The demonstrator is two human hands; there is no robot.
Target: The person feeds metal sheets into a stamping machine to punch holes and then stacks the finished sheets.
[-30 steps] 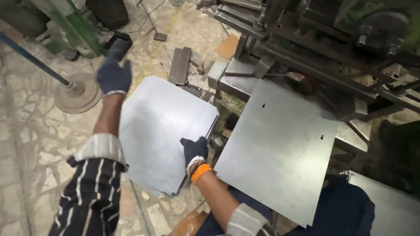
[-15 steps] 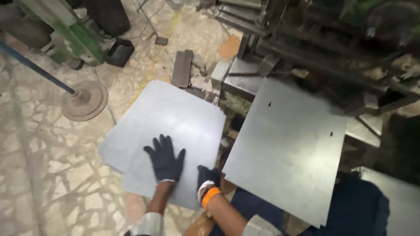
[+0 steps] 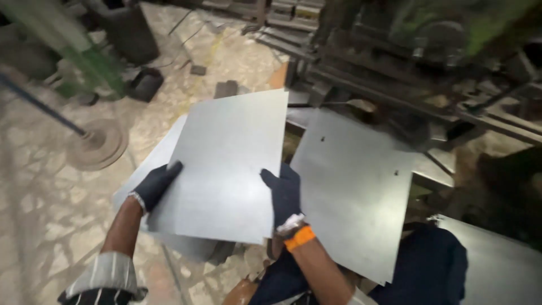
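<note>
Sheet [image 3: 226, 169] of metal gripped between left hand [image 3: 155, 185] and right hand [image 3: 284, 195].

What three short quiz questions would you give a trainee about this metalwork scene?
1. True or false: both gloved hands hold the same metal sheet.
2. Which hand has an orange band at the wrist? A) left B) right
3. Fill in: the punched sheet with small holes lies to the ____ of the held sheet.

Key
1. True: the left hand and right hand each have a grip on opposite edges of the top sheet, raised over a stack of sheets.
2. B: the orange band is on the right wrist.
3. Right, in front of the dark machine.
</note>
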